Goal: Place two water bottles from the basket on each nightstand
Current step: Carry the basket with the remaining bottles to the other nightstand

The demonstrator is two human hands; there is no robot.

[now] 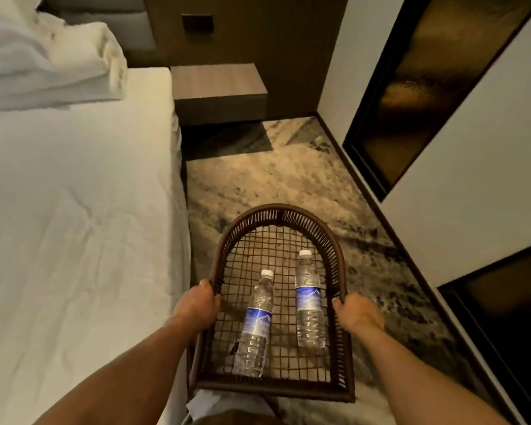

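I carry a dark brown wicker basket (276,210) in front of me, above the carpet. My left hand (196,303) grips its left rim and my right hand (357,312) grips its right rim. Two clear water bottles with blue labels and white caps lie on the mesh bottom: the left bottle (256,323) slightly tilted, the right bottle (309,299) nearly parallel beside it. A wooden nightstand (215,84) with a bare top stands ahead, against the dark wall panel next to the bed.
A bed (74,210) with white sheets runs along the left, with a folded white duvet (49,62) at its head. A white wall with dark framed panels (426,87) lines the right. Patterned carpet (273,176) forms the aisle between them.
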